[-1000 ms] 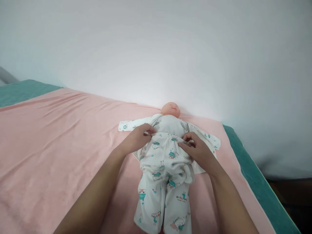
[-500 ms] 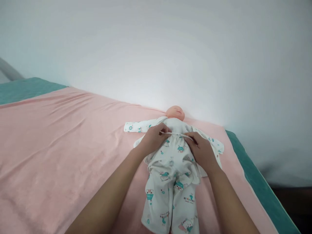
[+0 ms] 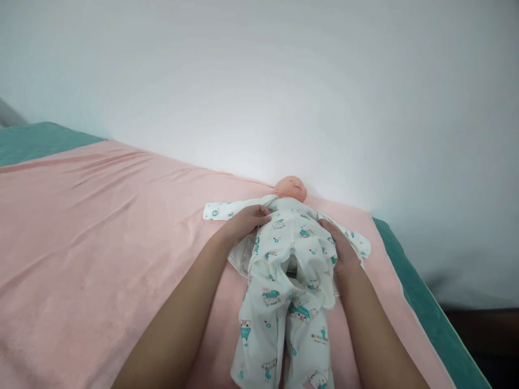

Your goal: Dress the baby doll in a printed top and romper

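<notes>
A doll [image 3: 291, 188] lies on its back, its head toward the wall. White printed baby trousers [image 3: 284, 294] cover its legs and reach up over its belly, with a gap showing at the crotch. My left hand [image 3: 248, 222] pinches the waistband at the left side. At the right side, my right hand [image 3: 341, 247] grips the waist edge, its thumb on top and the other fingers partly hidden by the cloth. Beneath the trousers' waist, a matching white printed top [image 3: 221, 210] spreads open with its sleeves out to both sides.
A pink sheet [image 3: 121, 243] with wrinkles lies under the doll. Green bedding [image 3: 409, 270] shows along the right edge and at the far left. A pale wall [image 3: 259, 86] rises directly behind the doll's head. At the lower right, beyond the bed's edge, it is dark.
The trousers' waistband has moved up the doll's belly and now lies flatter and wider. My hands have spread apart toward its two sides. The crotch gap has come into view.
</notes>
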